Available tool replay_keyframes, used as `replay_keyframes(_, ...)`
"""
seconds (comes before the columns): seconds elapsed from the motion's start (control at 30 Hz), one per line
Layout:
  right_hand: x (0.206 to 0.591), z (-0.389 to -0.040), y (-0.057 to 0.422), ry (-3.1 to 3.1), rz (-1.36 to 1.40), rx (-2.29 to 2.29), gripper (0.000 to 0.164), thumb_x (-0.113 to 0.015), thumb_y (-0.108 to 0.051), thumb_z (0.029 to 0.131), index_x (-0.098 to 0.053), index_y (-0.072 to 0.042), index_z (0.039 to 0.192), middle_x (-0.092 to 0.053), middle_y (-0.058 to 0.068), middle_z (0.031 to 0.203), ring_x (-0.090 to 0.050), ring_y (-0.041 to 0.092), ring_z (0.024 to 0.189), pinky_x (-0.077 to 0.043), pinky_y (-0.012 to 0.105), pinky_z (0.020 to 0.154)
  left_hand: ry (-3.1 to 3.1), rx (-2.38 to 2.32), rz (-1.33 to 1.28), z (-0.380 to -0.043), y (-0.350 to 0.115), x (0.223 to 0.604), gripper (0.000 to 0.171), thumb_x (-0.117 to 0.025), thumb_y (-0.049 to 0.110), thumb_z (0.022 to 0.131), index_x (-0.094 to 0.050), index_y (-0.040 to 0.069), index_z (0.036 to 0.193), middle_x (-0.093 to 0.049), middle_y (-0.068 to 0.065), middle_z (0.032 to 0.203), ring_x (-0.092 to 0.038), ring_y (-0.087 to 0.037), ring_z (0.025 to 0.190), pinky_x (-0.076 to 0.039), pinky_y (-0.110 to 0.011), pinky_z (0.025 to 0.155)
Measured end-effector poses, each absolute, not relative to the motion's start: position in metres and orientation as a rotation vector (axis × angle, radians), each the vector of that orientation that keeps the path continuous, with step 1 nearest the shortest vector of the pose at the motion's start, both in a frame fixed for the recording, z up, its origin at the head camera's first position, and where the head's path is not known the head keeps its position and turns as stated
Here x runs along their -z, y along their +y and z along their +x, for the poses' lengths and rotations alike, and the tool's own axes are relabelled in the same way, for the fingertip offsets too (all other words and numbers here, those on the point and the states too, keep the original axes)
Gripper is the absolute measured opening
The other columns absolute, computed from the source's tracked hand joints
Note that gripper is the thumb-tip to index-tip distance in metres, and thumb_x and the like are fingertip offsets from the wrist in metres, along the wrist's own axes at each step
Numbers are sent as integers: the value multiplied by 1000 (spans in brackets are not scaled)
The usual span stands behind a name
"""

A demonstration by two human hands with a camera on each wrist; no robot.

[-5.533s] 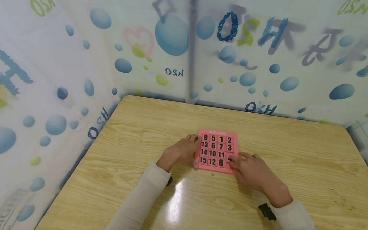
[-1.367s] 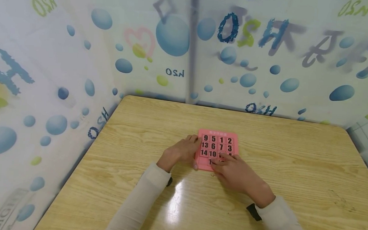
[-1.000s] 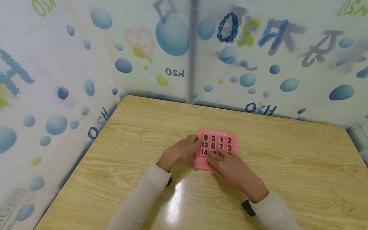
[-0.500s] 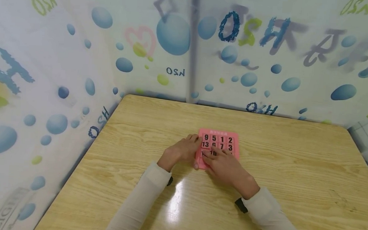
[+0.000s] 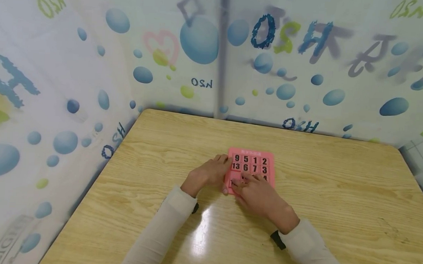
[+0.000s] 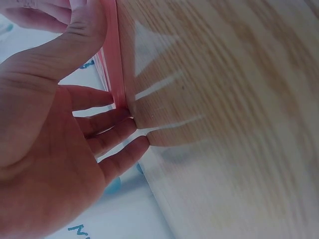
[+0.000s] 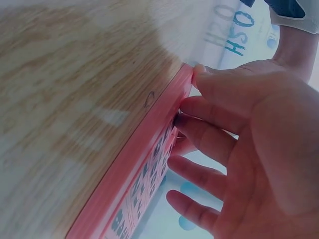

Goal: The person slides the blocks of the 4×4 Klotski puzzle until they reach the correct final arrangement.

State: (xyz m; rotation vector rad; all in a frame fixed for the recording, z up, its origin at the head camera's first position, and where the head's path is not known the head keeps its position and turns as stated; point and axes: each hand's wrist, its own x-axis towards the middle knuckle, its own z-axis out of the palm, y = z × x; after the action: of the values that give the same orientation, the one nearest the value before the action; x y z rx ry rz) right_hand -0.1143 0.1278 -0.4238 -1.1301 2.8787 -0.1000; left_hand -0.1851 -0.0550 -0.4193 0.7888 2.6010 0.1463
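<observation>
A pink number sliding puzzle [image 5: 251,153] lies flat on the table, its square tiles bearing black numbers. Along its left side rests my left hand [image 5: 211,172], thumb by the near left corner; in the left wrist view its fingertips [image 6: 132,113] reach down to the tabletop beside the pink frame. Over the lower part of the puzzle is my right hand [image 5: 260,193], fingers extended, one fingertip on the bottom-left tile [image 5: 231,183]. Just above that tile an unfilled pink slot [image 5: 235,175] shows. Several lower tiles are hidden under the right hand.
The puzzle is on a light wood table [image 5: 175,138] with rounded far corners. Behind and to the left stand white walls [image 5: 235,70] printed with blue bubbles and letters. A small curled mark [image 7: 149,98] is on the wood near the frame.
Tiles in the bottom row have shifted right, then the 14 tile has slid down into the bottom-left slot. My right hand has moved left across the puzzle; the left has stayed put.
</observation>
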Motion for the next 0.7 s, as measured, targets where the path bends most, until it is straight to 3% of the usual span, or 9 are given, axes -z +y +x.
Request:
replay_keyframes(0.43,420,-117,128,2854,-1139,102,34,-57,-32,100,-69,-16,127,-69,2,126,-55,34,127,-44,60,104,2607,-147,798,-185,-56,421,115,-84,48,74,-19,4,158,-26,-12,160,-24,-28,148,-29,-40,121)
replay_keyframes(0.7,425,-135,128,2934,-976,120,46,-55,-32,101,-56,-12,142,-54,6,146,-41,38,140,-36,62,111,2597,-110,802,-186,-56,421,115,-82,51,74,-19,5,158,-25,-13,160,-24,-29,148,-31,-41,120)
